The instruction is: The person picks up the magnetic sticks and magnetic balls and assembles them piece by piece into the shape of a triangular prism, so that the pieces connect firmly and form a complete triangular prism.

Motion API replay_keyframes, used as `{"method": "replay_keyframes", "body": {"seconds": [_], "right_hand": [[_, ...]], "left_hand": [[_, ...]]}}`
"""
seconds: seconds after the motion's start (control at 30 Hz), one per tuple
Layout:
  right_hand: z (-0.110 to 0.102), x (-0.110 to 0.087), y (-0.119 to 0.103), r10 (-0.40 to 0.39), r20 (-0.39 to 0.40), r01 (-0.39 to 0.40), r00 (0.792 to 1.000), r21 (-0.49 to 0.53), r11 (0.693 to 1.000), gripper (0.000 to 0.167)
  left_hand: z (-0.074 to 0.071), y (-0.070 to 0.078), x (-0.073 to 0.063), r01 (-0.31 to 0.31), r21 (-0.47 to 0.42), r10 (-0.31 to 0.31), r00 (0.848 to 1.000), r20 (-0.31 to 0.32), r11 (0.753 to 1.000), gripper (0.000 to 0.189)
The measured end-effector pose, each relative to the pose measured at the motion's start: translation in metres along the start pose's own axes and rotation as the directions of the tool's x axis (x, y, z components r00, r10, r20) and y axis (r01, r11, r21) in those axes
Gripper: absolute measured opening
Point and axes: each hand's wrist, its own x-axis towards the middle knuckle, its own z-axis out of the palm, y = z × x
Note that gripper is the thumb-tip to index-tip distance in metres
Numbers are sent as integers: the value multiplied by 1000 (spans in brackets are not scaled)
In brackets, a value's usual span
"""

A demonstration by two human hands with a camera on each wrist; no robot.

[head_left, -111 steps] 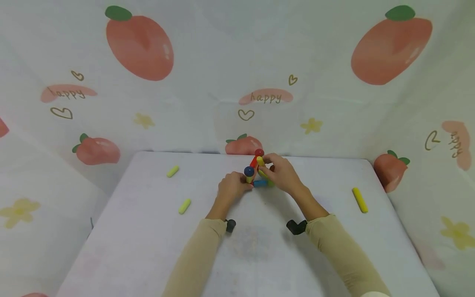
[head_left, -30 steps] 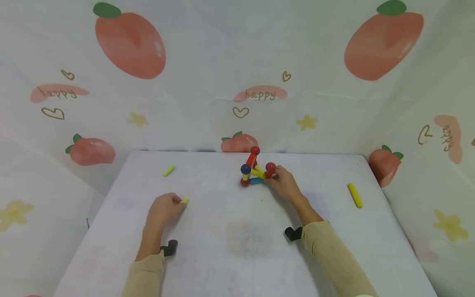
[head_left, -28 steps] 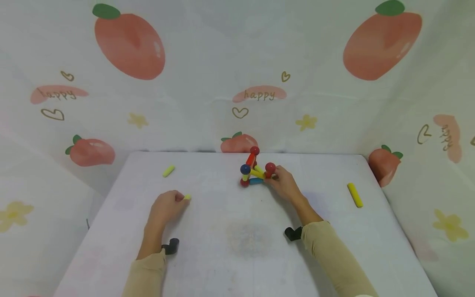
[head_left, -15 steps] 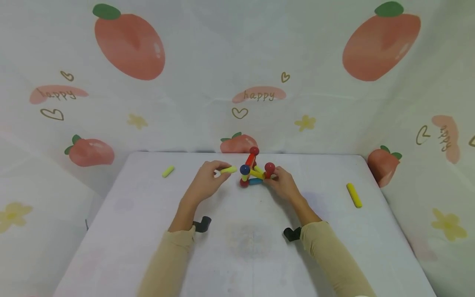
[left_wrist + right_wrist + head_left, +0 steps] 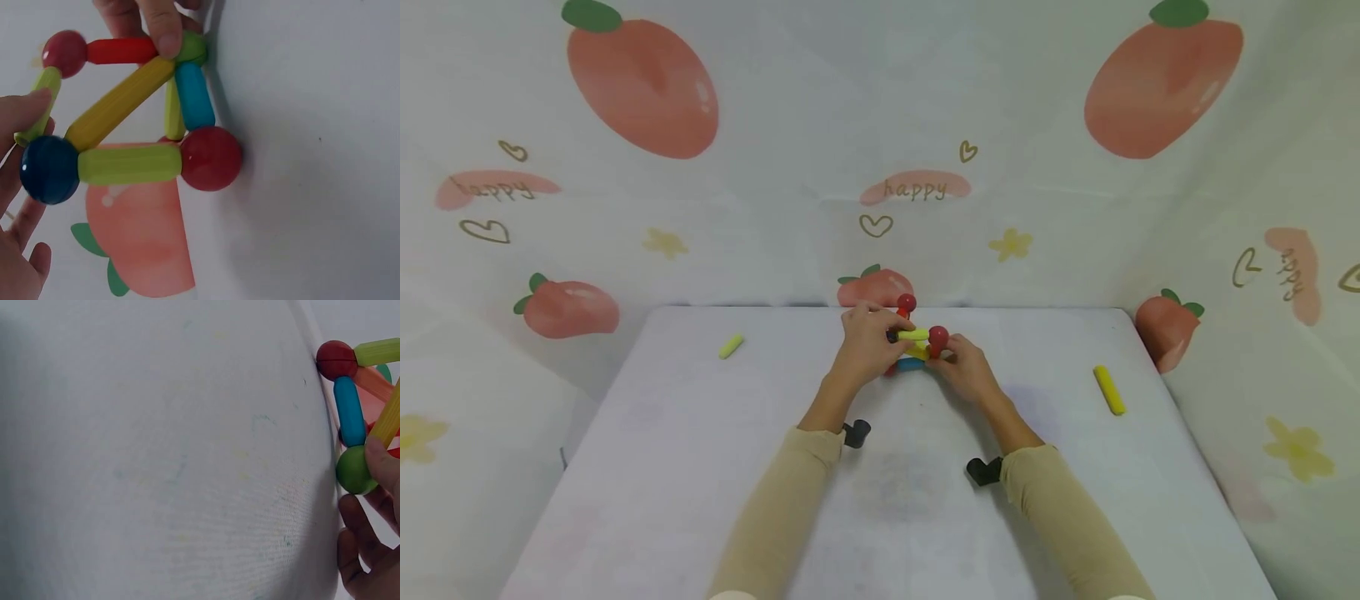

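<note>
A frame of magnetic sticks and balls stands at the table's back edge. My left hand point(image 5: 867, 343) pinches a yellow-green stick point(image 5: 914, 334) level at its top. One end of that stick meets the upper red ball point(image 5: 64, 54); its other end is close to the dark blue ball point(image 5: 50, 170), contact unclear. With thumb and fingers, my right hand point(image 5: 967, 367) holds the green ball point(image 5: 354, 470) at a lower corner. From it a blue stick point(image 5: 195, 97) runs to a lower red ball point(image 5: 211, 158), and a yellow stick point(image 5: 122, 100) slants up to the blue ball.
On the white table point(image 5: 895, 533), a short yellow-green stick point(image 5: 731, 346) lies at the left and a longer yellow stick point(image 5: 1108, 390) at the right. A printed cloth point(image 5: 790, 167) hangs directly behind the table.
The left hand let go of the frame, picked up the yellow-green stick from the table's left, and brought it rightward to the frame's top. The right hand moved down to the lower right corner.
</note>
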Motion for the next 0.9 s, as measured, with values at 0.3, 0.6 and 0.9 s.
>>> {"method": "replay_keyframes", "body": {"seconds": [0.3,0.6,0.9], "right_hand": [[1,-1,-3,3,5,-3,1000,-3,1000,36],[2,-1,-5,26,18,-25,1000,-8,1000,36],[4,-10,-19,83,29,-81,996,-61,995,33]], "left_hand": [[4,4,-1,25,74,-23,999,-22,997,27],[6,-6,-10,55,88,-50,997,-62,995,47],[5,-27,-28,390,-25,-389,920,59,920,42]]}}
